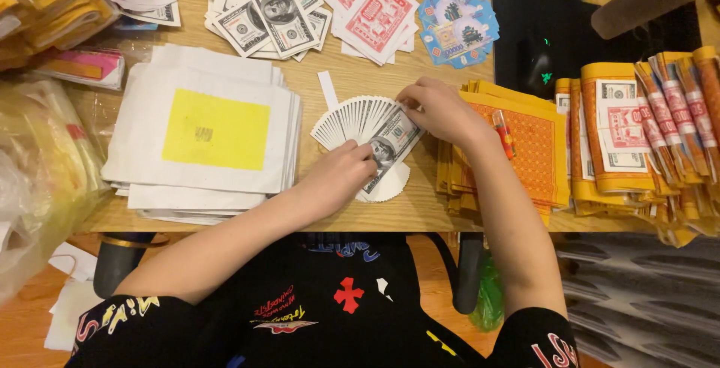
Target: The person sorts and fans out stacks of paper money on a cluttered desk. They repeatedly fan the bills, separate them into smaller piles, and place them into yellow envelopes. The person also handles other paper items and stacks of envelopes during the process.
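A fan of grey-green paper banknotes (365, 132) lies spread on the wooden table (360, 76) in front of me. My left hand (341, 173) presses down on the fan's lower middle, fingers on the top note. My right hand (439, 109) pinches the fan's upper right edge with thumb and fingertips. A narrow white paper strip (328, 89) lies just behind the fan.
A stack of white sheets with a yellow square (206, 132) sits to the left. Behind are loose banknotes (266, 8), red-printed notes (375, 16) and blue notes (457, 25). Orange paper stacks (529, 147) and banded bundles (645, 128) fill the right. A black mouse (538, 68) is far right.
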